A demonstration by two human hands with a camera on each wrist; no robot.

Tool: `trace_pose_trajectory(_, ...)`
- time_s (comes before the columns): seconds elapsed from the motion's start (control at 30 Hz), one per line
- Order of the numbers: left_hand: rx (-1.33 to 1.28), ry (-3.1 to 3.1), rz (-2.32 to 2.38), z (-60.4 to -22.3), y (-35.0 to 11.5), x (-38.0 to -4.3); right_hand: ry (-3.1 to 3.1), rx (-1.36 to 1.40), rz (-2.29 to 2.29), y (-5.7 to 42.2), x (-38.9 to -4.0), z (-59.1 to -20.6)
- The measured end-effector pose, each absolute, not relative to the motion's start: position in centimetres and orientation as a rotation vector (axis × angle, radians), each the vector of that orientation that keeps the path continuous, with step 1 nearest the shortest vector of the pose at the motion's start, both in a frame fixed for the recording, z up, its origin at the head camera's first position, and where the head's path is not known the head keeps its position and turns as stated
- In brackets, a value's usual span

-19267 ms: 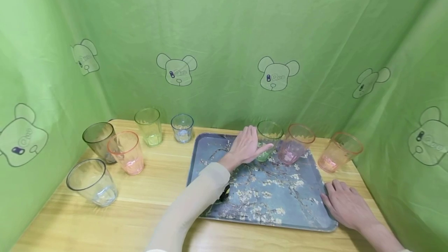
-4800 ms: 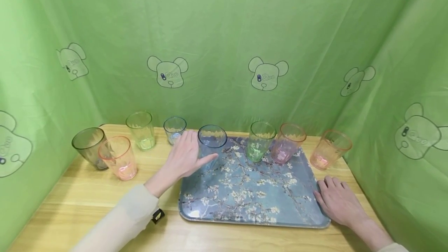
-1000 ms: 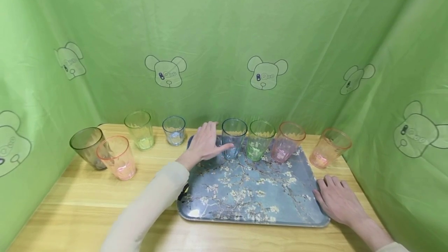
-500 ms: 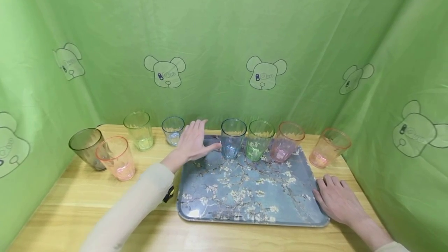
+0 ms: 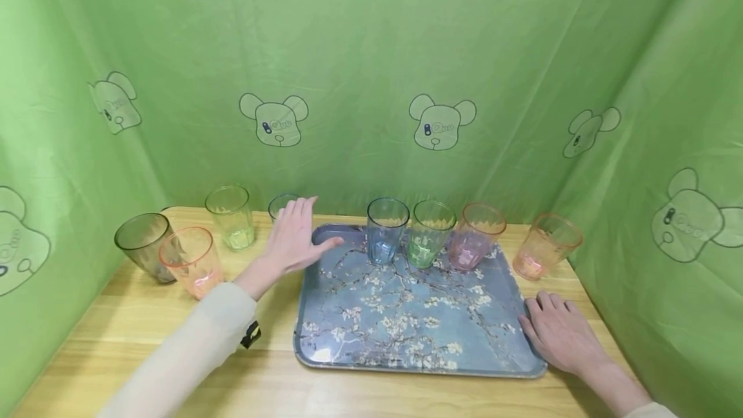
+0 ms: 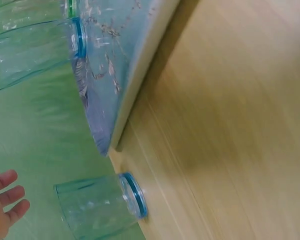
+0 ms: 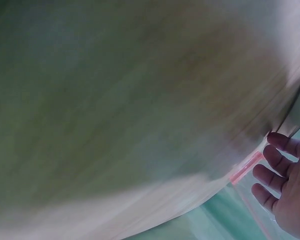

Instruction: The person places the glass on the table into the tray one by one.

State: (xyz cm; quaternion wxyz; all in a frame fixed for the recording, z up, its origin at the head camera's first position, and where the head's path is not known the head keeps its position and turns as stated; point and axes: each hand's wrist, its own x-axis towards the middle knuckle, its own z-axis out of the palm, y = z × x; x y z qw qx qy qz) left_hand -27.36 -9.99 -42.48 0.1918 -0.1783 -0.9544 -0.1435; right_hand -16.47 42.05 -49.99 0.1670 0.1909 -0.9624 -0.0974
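My left hand [image 5: 293,237] is over the tray's back left corner with fingers extended and thumb out, holding nothing. It partly covers a small blue glass [image 5: 282,202]; in the left wrist view this glass [image 6: 92,207] stands on the table just beyond the fingers. On the blossom-patterned blue tray [image 5: 406,340], a tall blue glass [image 5: 386,231], a green glass [image 5: 430,237] and a pink glass [image 5: 475,240] stand upright in a row along the back. My right hand [image 5: 563,331] rests at the tray's right edge, fingers loosely bent around no object.
An orange-pink glass [image 5: 545,250] stands on the table right of the tray. To the left are a yellow-green glass [image 5: 233,221], a dark grey glass [image 5: 148,244] and another orange-pink glass [image 5: 196,263]. A green curtain [image 5: 360,82] encloses the wooden table [image 5: 255,386].
The tall blue glass has gone from the table's left front to the tray, beside the green one. My left hand has released it and moved left. The right hand stays at the tray edge.
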Motion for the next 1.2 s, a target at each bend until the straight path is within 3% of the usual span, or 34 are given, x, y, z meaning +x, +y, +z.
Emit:
trace_pose_trajectory(0.6,-0.617,-2.578,-0.419,-42.4,-13.1,-23.6,-2.733,0.54,-0.274,41.9,-16.3,-49.9)
trace_pose_trajectory(1.2,-0.486,-2.52,-0.375,-40.4,-17.8,-19.4,-2.741,0.528,-0.278,42.0,-16.4,-50.0)
